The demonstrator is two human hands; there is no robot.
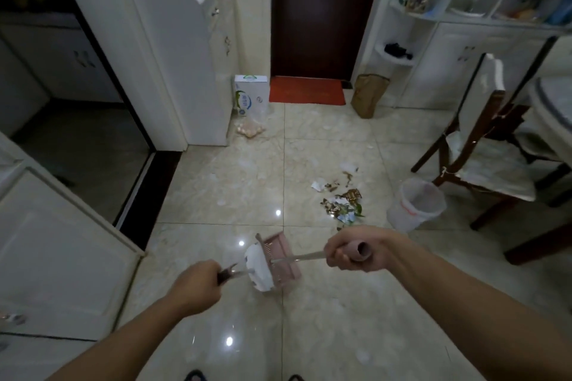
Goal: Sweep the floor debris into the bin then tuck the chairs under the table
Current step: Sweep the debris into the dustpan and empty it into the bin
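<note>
two hands busy: left hand [198, 283] clenched on dark-handled white broom [258, 267], right hand [348, 252] gripping pink plastic dustpan [283, 260] by its metal stem. sweeping step not yet begun. scattered paper-and-leaf debris [340, 201] at one o'clock, white-lined bin [416, 204] at two o'clock. next: probably stepping closer, lowering pan beside the pile.

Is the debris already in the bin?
No, the debris lies scattered on the floor beside the bin, while both hands hold the broom and dustpan short of it.

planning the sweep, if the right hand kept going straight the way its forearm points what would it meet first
Probably the pink dustpan, whose handle the right hand already grips; further along that line is the left hand. Depth is unclear.
</note>
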